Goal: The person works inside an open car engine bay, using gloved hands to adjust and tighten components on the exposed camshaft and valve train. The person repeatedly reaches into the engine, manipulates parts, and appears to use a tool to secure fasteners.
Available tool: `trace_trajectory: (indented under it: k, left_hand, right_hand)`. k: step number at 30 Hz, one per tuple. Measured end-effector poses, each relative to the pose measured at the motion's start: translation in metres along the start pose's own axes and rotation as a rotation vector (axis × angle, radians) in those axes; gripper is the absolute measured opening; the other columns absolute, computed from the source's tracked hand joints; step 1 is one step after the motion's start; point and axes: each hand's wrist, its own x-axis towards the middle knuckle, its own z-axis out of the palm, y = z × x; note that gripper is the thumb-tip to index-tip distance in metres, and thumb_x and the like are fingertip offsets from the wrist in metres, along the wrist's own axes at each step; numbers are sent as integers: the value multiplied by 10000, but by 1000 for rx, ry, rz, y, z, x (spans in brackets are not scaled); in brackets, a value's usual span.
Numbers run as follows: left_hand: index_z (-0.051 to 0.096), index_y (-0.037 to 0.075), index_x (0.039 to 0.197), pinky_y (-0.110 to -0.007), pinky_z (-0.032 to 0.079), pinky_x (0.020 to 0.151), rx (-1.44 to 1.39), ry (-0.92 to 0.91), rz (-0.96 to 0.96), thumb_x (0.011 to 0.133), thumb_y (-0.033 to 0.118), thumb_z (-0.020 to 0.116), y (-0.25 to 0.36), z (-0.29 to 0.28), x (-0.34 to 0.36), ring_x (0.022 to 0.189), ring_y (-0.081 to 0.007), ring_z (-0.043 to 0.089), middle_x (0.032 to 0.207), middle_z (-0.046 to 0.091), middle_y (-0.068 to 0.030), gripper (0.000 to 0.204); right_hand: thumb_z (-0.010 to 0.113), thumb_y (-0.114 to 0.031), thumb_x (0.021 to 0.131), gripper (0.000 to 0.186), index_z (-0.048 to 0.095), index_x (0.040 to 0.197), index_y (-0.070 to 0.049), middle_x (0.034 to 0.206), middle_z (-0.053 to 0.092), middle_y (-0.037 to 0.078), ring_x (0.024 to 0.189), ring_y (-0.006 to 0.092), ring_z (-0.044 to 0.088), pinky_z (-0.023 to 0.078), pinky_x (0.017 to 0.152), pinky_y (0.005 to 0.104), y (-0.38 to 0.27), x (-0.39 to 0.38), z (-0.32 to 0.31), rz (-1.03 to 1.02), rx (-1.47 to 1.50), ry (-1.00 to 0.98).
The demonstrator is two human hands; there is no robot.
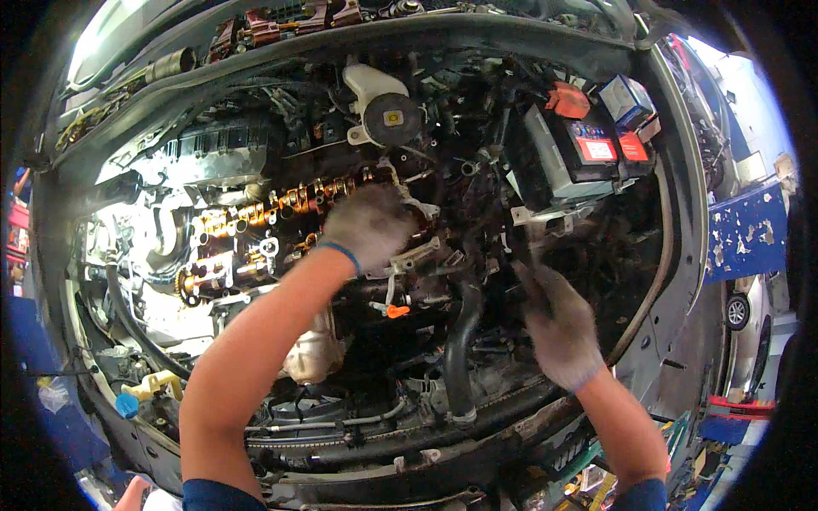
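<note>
Both my hands, in pale work gloves, are inside a car's engine bay. My left hand [371, 226] is over the right end of the uncovered cylinder head [281, 204], where camshafts and golden, oily metal show. Its fingers are smeared by motion and partly hidden, so any hold is unclear. Further right, my right hand [562, 328] reaches into the dark gap below the battery [584, 157]. Its fingers point up beside dark parts and are blurred; I cannot make out anything in them. An orange dipstick handle [396, 312] sticks out below my left hand.
A white reservoir [375, 81] with a round black cap stands behind the engine. On the battery rest a red cover [568, 100] and a small blue-and-white box [628, 102]. A thick black hose [463, 341] runs between my arms. Loose metal parts [298, 24] lie along the back ledge.
</note>
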Motion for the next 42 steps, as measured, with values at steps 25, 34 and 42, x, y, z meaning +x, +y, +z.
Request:
trace_trajectory:
  k: [25,34,42]
  left_hand:
    - [715,102,1289,-449,575,1013,521,-145,152,981,117,568,-109,51,121,1240,-364,670,1367,705,-145,342]
    - [712,104,1305,-444,537,1071,393,-71,160,1005,122,537,-113,55,124,1276,-350,649,1390,694,-147,348]
    - [721,105,1299,-439,556,1050,426,-75,179,1005,129,544,-112,53,126,1244,-354,668,1332,717,-172,345]
  right_hand:
    - [646,-232,978,222,760,1124,-110,1087,752,204,1021,450,697,581,889,520,4,213,205,-151,-310,52]
    - [720,-212,876,219,760,993,-31,1036,759,234,993,418,737,605,888,514,1,217,223,-101,-339,93]
    - [712,-225,890,222,765,1001,-40,1066,760,231,1011,409,743,609,892,512,-3,225,233,22,-357,135]
